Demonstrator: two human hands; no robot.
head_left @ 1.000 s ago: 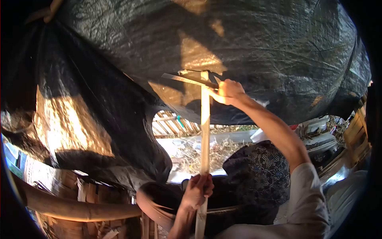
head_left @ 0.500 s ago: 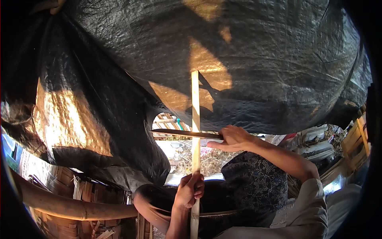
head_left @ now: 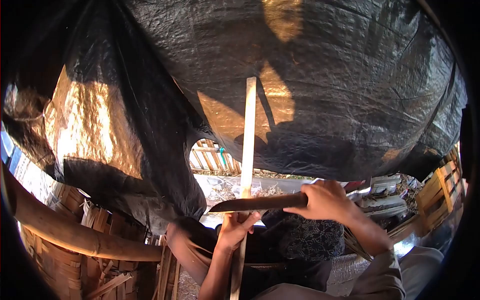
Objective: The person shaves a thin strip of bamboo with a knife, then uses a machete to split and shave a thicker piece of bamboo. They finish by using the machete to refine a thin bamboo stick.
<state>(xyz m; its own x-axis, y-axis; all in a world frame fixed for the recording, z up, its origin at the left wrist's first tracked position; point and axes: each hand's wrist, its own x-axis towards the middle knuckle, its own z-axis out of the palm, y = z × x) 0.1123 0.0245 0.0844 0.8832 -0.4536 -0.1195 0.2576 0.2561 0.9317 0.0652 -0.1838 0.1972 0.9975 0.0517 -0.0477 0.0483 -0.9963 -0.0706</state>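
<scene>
My left hand (head_left: 236,230) is wrapped around a long pale bamboo slat (head_left: 248,135), which stands nearly upright in front of me with its lower end running down past my wrist. My right hand (head_left: 326,201) grips a machete (head_left: 255,203), its handle mostly hidden in my fist. The dark, broad blade points left and lies across the slat just above my left fingers, overlapping their top in this view.
A black tarp (head_left: 340,100) hangs ahead, with a gathered fold on the left. A thick bamboo pole (head_left: 85,237) crosses the lower left beside split bamboo pieces. Patterned dark cloth (head_left: 312,237) lies below my right arm. A wooden crate (head_left: 440,192) stands at right.
The machete has come down the slat toward me, from well above my left hand to right by its fingers. The blade has turned to show its broad side. My view has shifted slightly.
</scene>
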